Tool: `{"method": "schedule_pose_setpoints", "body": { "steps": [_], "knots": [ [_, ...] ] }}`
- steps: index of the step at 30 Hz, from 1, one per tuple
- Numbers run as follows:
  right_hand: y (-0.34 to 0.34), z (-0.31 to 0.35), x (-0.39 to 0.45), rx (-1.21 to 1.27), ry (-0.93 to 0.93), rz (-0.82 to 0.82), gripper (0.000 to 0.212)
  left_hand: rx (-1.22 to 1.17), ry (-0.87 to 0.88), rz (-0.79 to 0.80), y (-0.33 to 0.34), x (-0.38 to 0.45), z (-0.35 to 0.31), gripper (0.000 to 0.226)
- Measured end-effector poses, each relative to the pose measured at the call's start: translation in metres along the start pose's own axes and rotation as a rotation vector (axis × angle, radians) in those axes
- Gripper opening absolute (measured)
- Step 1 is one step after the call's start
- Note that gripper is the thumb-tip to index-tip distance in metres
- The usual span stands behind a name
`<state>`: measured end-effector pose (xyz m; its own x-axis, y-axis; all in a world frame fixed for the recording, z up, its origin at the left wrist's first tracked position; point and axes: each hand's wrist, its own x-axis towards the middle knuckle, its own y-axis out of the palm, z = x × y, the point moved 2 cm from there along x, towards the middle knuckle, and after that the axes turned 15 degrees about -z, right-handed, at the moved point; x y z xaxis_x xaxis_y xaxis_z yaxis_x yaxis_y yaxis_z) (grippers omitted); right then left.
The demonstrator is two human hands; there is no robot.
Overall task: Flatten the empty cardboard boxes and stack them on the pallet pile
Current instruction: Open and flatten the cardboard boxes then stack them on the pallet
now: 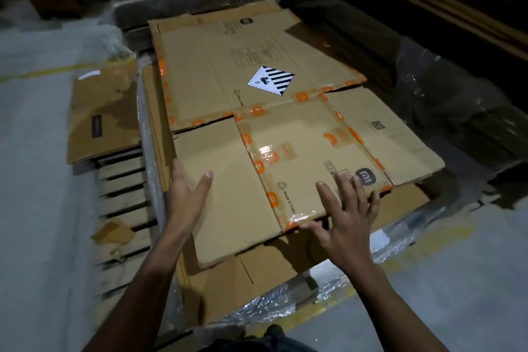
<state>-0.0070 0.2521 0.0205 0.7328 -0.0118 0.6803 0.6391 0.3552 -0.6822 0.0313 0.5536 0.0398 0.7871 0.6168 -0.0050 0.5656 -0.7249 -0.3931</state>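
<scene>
— Head view: where's the flattened box?
— Flat on the pallet pile, matte brown cardboard with glossy orange-printed tape.
— And the hands?
— Left hand at its near left edge, right hand on the near edge; both grips open, fingers straight and spread.
</scene>
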Motion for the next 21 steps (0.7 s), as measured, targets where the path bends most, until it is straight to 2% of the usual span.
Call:
{"method": "schedule_pose_setpoints", "body": {
  "steps": [3, 5, 6, 9, 11, 13, 16, 21],
  "knots": [
    [0.009, 0.003, 0.032, -0.012, -0.015, 0.009, 0.081, 0.021, 0.008, 0.047, 0.001, 0.027, -0.01, 0.095],
    [0.018, 0.005, 0.055, -0.019, -0.013, 0.076, 0.084, 0.059, 0.038, 0.073, 0.005, 0.041, -0.022, 0.104],
    [0.023, 0.007, 0.065, -0.034, -0.009, 0.133, 0.087, 0.108, 0.087, 0.084, 0.008, 0.044, -0.029, 0.101],
    [0.044, 0.011, 0.088, -0.115, 0.008, 0.349, 0.093, 0.462, 0.314, 0.161, 0.017, 0.034, -0.039, 0.085],
    [0.055, 0.012, 0.095, -0.164, 0.015, 0.436, 0.093, 0.712, 0.521, 0.275, 0.026, 0.017, -0.031, 0.089],
    [0.059, 0.011, 0.097, -0.165, 0.014, 0.443, 0.091, 0.828, 0.65, 0.324, 0.031, 0.004, -0.016, 0.096],
    [0.059, 0.008, 0.098, -0.14, 0.017, 0.429, 0.09, 0.883, 0.761, 0.274, 0.034, 0.002, -0.007, 0.089],
    [0.066, 0.013, 0.109, -0.111, 0.028, 0.437, 0.091, 0.919, 0.807, 0.241, 0.037, 0.013, -0.011, 0.087]
  ]
}}
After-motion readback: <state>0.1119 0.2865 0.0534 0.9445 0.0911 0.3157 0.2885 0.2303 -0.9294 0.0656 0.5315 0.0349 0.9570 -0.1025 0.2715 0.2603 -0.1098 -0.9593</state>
